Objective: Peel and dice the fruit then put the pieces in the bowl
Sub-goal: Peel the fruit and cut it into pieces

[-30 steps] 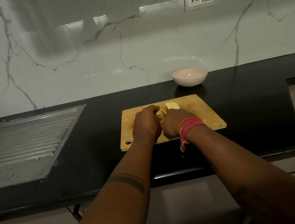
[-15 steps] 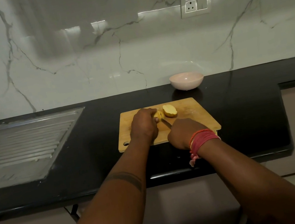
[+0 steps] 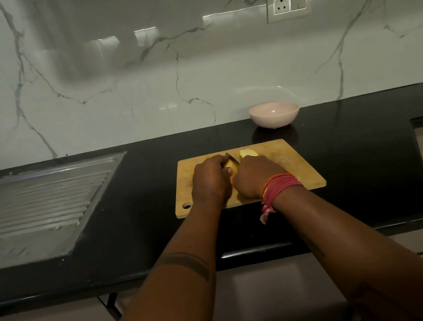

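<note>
You're in a home kitchen for sure. Black stone countertop (image 3: 360, 162), steel sink drainboard (image 3: 38, 208) on your left, marble-look backsplash (image 3: 135, 88) with a wall socket (image 3: 289, 3), plus a wooden cutting board (image 3: 290, 166).

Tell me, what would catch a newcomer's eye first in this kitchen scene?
Two hands meet on a wooden cutting board at the middle of a black counter: the left hand holds yellow fruit, and the right hand, with red threads at its wrist, works a knife into it. A pink bowl sits just behind the board, by the marble wall.
</note>
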The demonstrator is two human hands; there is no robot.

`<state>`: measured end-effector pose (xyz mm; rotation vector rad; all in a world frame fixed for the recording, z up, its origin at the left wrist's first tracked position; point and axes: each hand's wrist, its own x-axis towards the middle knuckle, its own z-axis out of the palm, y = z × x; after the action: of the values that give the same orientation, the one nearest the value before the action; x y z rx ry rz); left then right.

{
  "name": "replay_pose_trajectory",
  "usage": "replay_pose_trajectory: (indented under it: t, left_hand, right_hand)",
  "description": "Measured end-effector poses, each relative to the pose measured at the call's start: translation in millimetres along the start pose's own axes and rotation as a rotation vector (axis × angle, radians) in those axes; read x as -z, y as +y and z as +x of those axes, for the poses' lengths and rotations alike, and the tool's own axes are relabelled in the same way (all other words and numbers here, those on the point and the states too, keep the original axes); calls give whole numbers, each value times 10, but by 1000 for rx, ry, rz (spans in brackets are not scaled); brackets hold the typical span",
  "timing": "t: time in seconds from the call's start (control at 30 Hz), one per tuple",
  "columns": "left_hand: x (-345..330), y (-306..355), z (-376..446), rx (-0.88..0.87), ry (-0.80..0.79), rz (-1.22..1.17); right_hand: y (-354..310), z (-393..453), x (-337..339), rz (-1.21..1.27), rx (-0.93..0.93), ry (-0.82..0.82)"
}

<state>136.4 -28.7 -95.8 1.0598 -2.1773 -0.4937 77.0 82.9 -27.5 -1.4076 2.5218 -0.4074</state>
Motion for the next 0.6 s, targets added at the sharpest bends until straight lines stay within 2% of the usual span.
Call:
replay_pose_trajectory:
  t: [0.3,0.47,0.6]
  left_hand:
    - [-34,-28,6,-66,14,28]
    - [-24,-16,-3,-52,27,26]
    - [-13,-10,5,-11,16,-8]
  right_hand:
    - [-90,192,-47,-2,73,45]
    - [-56,16,-13,56,45,-23]
    - [19,2,-50,-14,30,-85]
